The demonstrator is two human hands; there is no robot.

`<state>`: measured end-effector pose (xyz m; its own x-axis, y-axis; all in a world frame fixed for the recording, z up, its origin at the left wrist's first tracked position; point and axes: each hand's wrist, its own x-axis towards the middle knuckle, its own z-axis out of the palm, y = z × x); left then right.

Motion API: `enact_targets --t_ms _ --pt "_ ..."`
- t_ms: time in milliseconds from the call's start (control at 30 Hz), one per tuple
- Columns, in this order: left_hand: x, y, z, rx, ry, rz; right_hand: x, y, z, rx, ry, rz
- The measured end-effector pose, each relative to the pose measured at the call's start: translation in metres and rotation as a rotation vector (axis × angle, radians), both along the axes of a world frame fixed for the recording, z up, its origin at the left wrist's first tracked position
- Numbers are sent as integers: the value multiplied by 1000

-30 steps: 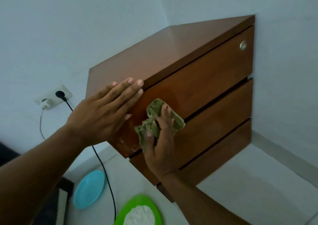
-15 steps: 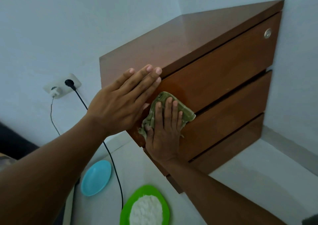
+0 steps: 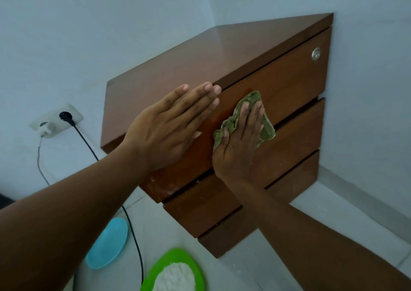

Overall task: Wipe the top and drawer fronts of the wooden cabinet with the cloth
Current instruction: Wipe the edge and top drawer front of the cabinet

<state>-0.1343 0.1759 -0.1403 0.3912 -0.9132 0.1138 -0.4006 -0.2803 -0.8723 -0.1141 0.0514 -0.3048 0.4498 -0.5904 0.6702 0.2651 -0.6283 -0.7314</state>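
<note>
- Your right hand (image 3: 240, 148) lies flat on the green cloth (image 3: 268, 130), its fingers (image 3: 244, 115) straight and spread. They press the cloth down and are not curled round it.
- The cloth sits bunched on the top drawer front (image 3: 289, 79) of the wooden cabinet (image 3: 200, 68), roughly a third of the way along from the cabinet's left corner. Its lower edge reaches the gap above the middle drawer (image 3: 295, 130).
- Your left hand (image 3: 169, 130) is open and holds nothing. It rests flat against the cabinet's left front corner, with its fingertips at the top edge.
- You seem to be partway through wiping the top drawer front.
- The next move likely calls for an even sweep toward the round lock (image 3: 316, 53) at the cabinet's far end, then down to the middle drawer and the bottom drawer (image 3: 289, 179).
- Compared with half a second ago, the cloth has moved further along the drawer front and away from your left fingertips. Your left hand stays braced at the same corner.
- On the floor below the cabinet's left side lie a blue plate (image 3: 106, 244) and a green plate (image 3: 178, 254) of white powder.
</note>
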Motion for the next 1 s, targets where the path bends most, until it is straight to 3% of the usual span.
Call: enact_targets --t_ms 167,433,867,1000 --pt "3 -18 -6 70 -65 48 24 -61 -2 30 -73 -65" --pt "5 -48 -10 120 -1 121 51 -124 -1 199 -67 -130" --pt "6 -51 -14 7 -42 31 50 -181 19 583 -55 -167" --pt "4 -48 -16 -150 -11 31 3 -166 37 446 -62 -87"
